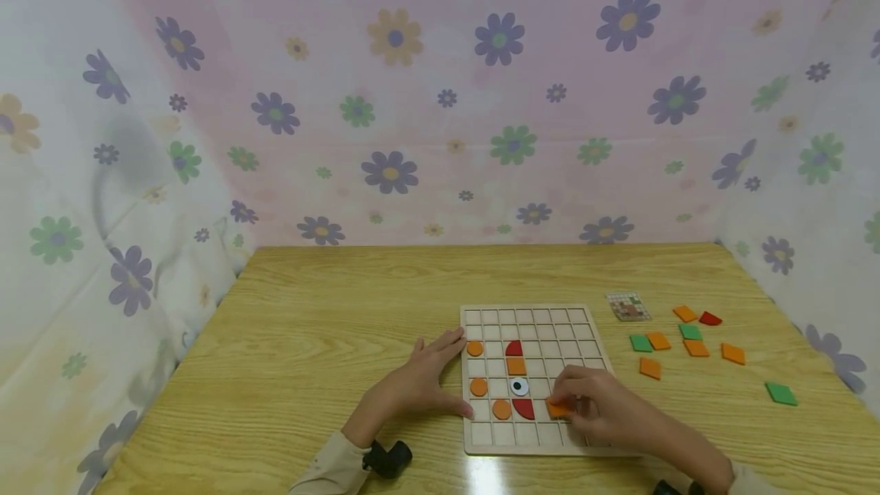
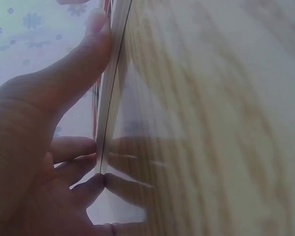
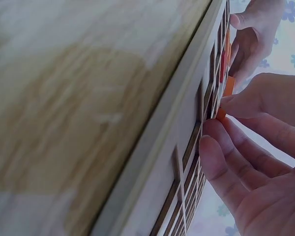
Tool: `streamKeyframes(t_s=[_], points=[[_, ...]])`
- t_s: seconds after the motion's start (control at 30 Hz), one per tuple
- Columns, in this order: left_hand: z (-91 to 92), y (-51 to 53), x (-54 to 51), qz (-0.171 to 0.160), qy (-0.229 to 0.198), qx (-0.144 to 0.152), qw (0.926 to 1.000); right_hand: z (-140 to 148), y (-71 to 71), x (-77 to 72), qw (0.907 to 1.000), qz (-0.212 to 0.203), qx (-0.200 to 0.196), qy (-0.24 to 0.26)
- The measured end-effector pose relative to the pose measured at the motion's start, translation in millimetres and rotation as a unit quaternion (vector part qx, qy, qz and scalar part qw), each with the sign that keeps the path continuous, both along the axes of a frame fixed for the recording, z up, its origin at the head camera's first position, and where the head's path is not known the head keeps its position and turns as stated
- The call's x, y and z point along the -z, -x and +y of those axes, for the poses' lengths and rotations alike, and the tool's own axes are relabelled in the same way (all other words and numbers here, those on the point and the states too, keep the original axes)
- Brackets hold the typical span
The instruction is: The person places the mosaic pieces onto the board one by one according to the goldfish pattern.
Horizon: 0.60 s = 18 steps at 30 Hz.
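The wooden grid board lies on the table with several pieces in its cells: orange discs, red quarter pieces, an orange square and a white eye disc. My left hand rests at the board's left edge, thumb and fingers spread; in the left wrist view the left hand touches the rim. With thumb and fingers my right hand pinches an orange square at a cell in the lower right part. The right wrist view shows the right hand partly covering that orange piece.
Right of the board lie loose orange squares, green squares and a red quarter piece. A small pattern card sits beyond the board's upper right corner. Flowered cloth hangs behind the table.
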<state>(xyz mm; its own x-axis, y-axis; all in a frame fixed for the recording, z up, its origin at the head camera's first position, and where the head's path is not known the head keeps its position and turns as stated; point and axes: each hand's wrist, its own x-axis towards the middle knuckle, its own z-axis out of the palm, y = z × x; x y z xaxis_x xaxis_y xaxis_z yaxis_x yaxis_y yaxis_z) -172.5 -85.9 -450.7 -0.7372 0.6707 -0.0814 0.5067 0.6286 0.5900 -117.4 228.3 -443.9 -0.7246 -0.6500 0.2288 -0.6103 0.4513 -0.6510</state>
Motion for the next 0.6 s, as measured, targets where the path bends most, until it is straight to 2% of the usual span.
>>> streamKeyframes(t_s=[0.3,0.47,0.6], points=[[0.7,0.2,0.1,0.003,0.001,0.0,1.0,-12.0,-3.0,1.1,0.9999,0.015,-0.004,-0.004],[1.0,0.8,1.3,0.008,0.004,-0.001,1.0,-17.6,-3.7,3.0,0.9992,0.037,0.0,-0.015],[0.5,0.9,1.7,0.006,0.003,-0.002,1.0,-18.9,-4.3,2.7,0.9989,0.038,0.001,-0.029]])
